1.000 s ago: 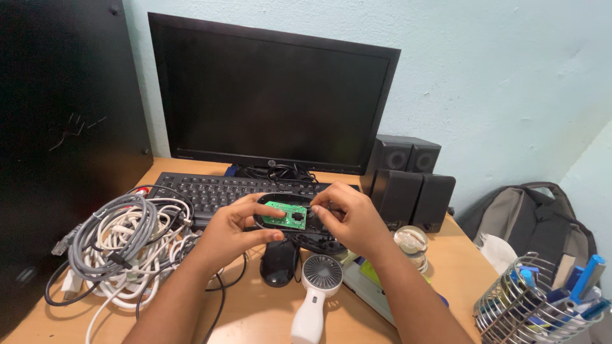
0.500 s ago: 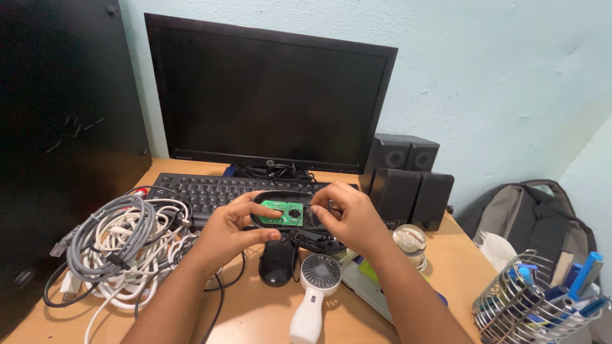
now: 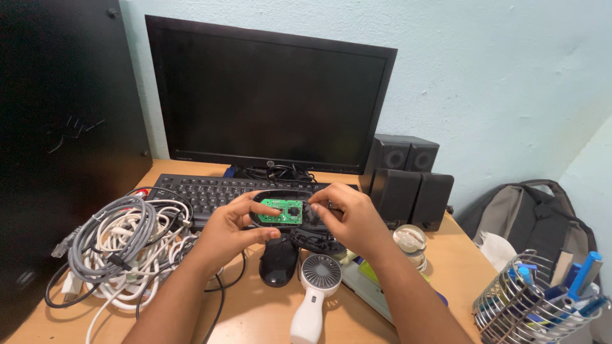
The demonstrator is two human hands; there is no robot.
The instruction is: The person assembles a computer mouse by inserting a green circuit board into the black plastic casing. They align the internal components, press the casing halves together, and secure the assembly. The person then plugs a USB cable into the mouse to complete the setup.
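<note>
Green circuit board (image 3: 282,211) in black mouse shell (image 3: 287,216); black monitor (image 3: 268,95), keyboard (image 3: 210,189), speakers (image 3: 408,181); white handheld fan (image 3: 315,293); grey and white cables (image 3: 121,245).

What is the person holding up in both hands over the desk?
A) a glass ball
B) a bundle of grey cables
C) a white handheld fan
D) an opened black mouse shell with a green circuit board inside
D: the left hand and right hand hold the opened black plastic mouse shell, its small green circuit board showing, above the black keyboard.
</note>
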